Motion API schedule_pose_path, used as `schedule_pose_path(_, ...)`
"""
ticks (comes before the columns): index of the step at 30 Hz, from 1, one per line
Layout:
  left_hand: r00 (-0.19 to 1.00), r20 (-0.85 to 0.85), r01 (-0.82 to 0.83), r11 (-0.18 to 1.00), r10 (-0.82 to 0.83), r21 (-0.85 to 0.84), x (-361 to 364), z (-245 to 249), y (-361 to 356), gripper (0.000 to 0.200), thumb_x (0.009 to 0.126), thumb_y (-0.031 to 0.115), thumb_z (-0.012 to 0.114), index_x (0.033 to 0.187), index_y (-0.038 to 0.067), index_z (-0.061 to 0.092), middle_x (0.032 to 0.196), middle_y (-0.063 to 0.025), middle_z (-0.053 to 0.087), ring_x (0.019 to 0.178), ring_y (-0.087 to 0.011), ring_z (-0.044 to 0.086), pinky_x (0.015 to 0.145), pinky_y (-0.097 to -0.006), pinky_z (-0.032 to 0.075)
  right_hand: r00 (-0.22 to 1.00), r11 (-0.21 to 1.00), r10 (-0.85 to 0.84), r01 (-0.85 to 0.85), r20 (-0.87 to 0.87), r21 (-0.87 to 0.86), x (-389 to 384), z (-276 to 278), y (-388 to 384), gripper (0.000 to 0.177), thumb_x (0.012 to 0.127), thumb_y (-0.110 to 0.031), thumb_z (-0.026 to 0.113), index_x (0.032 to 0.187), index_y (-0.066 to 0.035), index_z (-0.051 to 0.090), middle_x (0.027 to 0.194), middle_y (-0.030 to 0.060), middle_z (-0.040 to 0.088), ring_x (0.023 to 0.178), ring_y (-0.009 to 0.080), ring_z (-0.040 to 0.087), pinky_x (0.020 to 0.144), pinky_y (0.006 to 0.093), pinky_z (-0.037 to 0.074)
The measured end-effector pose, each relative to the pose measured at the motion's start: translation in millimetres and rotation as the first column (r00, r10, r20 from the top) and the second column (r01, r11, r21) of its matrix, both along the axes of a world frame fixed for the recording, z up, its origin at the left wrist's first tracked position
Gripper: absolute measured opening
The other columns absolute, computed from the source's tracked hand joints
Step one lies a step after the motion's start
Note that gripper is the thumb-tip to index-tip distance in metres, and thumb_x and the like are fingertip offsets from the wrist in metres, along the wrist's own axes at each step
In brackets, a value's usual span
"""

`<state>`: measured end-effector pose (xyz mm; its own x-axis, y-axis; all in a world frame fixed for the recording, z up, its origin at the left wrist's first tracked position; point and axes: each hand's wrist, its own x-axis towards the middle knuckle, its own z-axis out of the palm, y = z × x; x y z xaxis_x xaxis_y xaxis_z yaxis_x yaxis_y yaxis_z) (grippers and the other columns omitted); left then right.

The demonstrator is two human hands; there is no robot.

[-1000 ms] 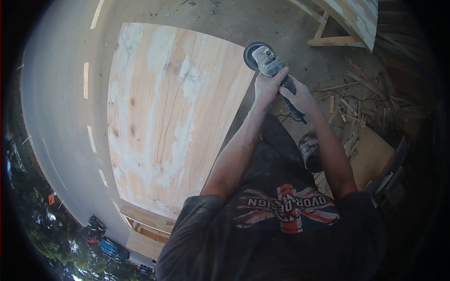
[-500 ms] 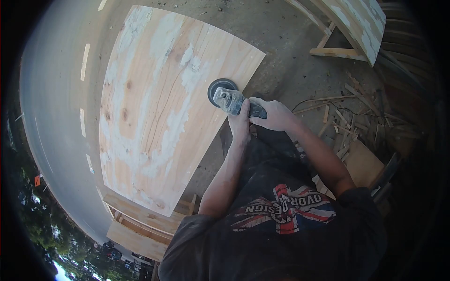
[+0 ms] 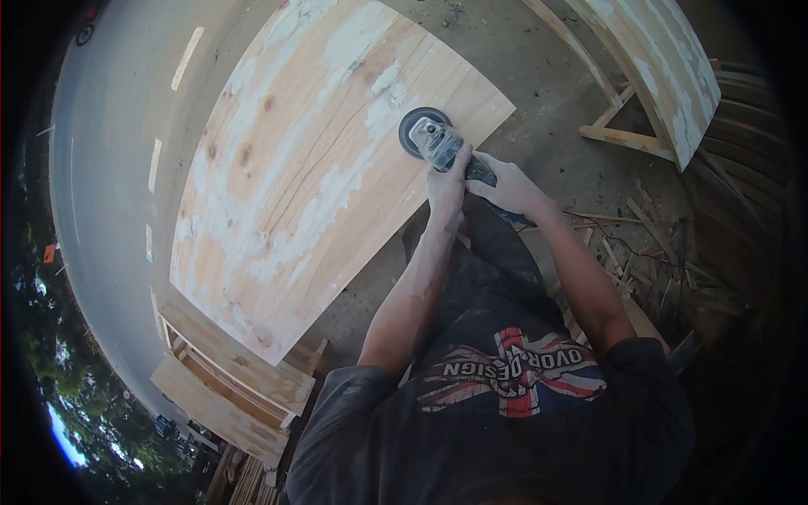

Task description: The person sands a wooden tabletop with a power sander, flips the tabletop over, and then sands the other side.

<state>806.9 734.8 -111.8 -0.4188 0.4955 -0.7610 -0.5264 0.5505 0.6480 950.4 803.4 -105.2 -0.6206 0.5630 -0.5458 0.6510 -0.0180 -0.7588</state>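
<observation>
My left hand (image 3: 449, 181) is wrapped round the front of an angle grinder (image 3: 439, 143), close behind its head. Further back, my right hand (image 3: 515, 190) grips the grinder's dark body. Its round grey disc (image 3: 407, 135) lies over a large curved plywood panel (image 3: 328, 177), near the edge closest to me. Whitish filler patches, knots and a long dark grain line mark the panel. Pale dust coats both hands and forearms. The underside of the disc is hidden.
Another curved panel (image 3: 673, 80) on a wooden frame stands at the upper right. Scrap wood (image 3: 652, 244) and a dark cable lie on the ground to my right. A wooden frame piece (image 3: 231, 391) sits at the lower left, beside a road (image 3: 109, 194).
The grinder has moved inward from the panel's near edge, closer to a filler patch, with both hands still on it. My view has turned and shifted slightly.
</observation>
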Motion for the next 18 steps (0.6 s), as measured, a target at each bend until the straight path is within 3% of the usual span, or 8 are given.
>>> schedule_pose_path(2, 0.952, 0.133, -0.288, 0.954, 0.277, 0.077, -21.6, -17.2, -56.1, 0.048, 0.096, 0.038, 0.080, 0.121, -0.001, 0.069, 0.107, -0.0059, 0.072, 0.092, -0.0162, 0.070, 0.079, -0.0355, 0.056, 0.973, 0.974, 0.222, -0.225, -0.070, -0.040, -34.6, -5.0, -20.3, 0.082, 0.093, -0.053, 0.072, 0.152, -0.002, 0.049, 0.122, 0.0281, 0.072, 0.116, 0.0471, 0.068, 0.100, 0.0497, 0.054)
schedule_pose_path(4, 0.890, 0.199, -0.430, 0.900, 0.410, 0.070, -45.1, -19.7, -110.5, 0.048, 0.099, 0.037, 0.077, 0.128, 0.001, 0.063, 0.113, -0.0067, 0.069, 0.099, -0.0182, 0.070, 0.081, -0.0374, 0.059, 0.895, 0.895, 0.445, -0.445, 0.022, -0.025, -74.6, 8.0, -41.4, 0.079, 0.093, -0.046, 0.073, 0.154, -0.003, 0.047, 0.124, 0.0306, 0.070, 0.116, 0.0473, 0.068, 0.101, 0.0490, 0.053)
schedule_pose_path(7, 0.830, 0.114, -0.556, 0.827, 0.546, 0.083, -66.7, -13.8, -158.9, 0.055, 0.101, 0.045, 0.071, 0.137, 0.007, 0.054, 0.114, -0.0074, 0.066, 0.104, -0.0235, 0.070, 0.090, -0.0448, 0.060, 0.809, 0.815, 0.575, -0.579, -0.119, 0.002, -117.9, -13.5, -80.5, 0.081, 0.093, -0.050, 0.069, 0.154, -0.003, 0.045, 0.122, 0.0323, 0.070, 0.115, 0.0495, 0.067, 0.101, 0.0523, 0.052)
schedule_pose_path(9, 0.810, 0.101, -0.584, 0.810, 0.577, 0.059, -79.9, -14.0, -162.4, 0.053, 0.101, 0.044, 0.071, 0.137, 0.008, 0.054, 0.113, -0.0069, 0.066, 0.104, -0.0229, 0.070, 0.090, -0.0451, 0.060, 0.817, 0.821, 0.571, -0.571, -0.081, 0.026, -132.0, -13.6, -89.5, 0.082, 0.093, -0.053, 0.068, 0.154, -0.003, 0.046, 0.121, 0.0317, 0.070, 0.115, 0.0480, 0.067, 0.100, 0.0524, 0.053)
schedule_pose_path(11, 0.864, 0.093, -0.502, 0.860, 0.495, 0.087, -88.8, -19.6, -151.8, 0.051, 0.101, 0.043, 0.072, 0.135, 0.008, 0.056, 0.112, -0.0049, 0.066, 0.102, -0.0210, 0.070, 0.087, -0.0430, 0.060, 0.822, 0.822, 0.569, -0.568, -0.033, 0.040, -133.6, -9.7, -85.7, 0.084, 0.092, -0.056, 0.067, 0.154, -0.003, 0.046, 0.120, 0.0310, 0.071, 0.115, 0.0466, 0.068, 0.099, 0.0525, 0.053)
schedule_pose_path(12, 0.859, 0.096, -0.510, 0.856, 0.503, 0.082, -89.2, -22.5, -141.5, 0.051, 0.101, 0.043, 0.072, 0.135, 0.008, 0.056, 0.112, -0.0049, 0.066, 0.102, -0.0210, 0.070, 0.087, -0.0430, 0.060, 0.860, 0.860, 0.510, -0.510, -0.009, -0.005, -129.6, 1.4, -71.6, 0.082, 0.092, -0.055, 0.068, 0.153, -0.004, 0.048, 0.120, 0.0304, 0.071, 0.115, 0.0460, 0.068, 0.099, 0.0523, 0.054)
schedule_pose_path(14, 0.892, 0.108, -0.451, 0.883, 0.439, 0.130, -82.8, -27.9, -105.0, 0.042, 0.097, 0.035, 0.079, 0.121, 0.003, 0.067, 0.105, -0.0036, 0.069, 0.093, -0.0141, 0.068, 0.080, -0.0332, 0.057, 0.892, 0.891, 0.452, -0.451, 0.020, -0.045, -120.1, 10.5, -46.3, 0.080, 0.092, -0.054, 0.069, 0.151, -0.004, 0.049, 0.121, 0.0298, 0.071, 0.115, 0.0454, 0.068, 0.098, 0.0522, 0.054)
schedule_pose_path(18, 0.968, -0.008, -0.251, 0.968, 0.251, 0.008, -71.7, -1.8, -30.8, 0.039, 0.096, 0.033, 0.080, 0.114, -0.001, 0.074, 0.101, -0.0040, 0.073, 0.087, -0.0127, 0.067, 0.076, -0.0319, 0.054, 0.977, 0.977, 0.213, -0.212, -0.008, 0.014, -86.1, 7.2, -4.6, 0.070, 0.093, -0.048, 0.072, 0.145, -0.003, 0.056, 0.121, 0.0283, 0.072, 0.116, 0.0449, 0.068, 0.098, 0.0505, 0.054)
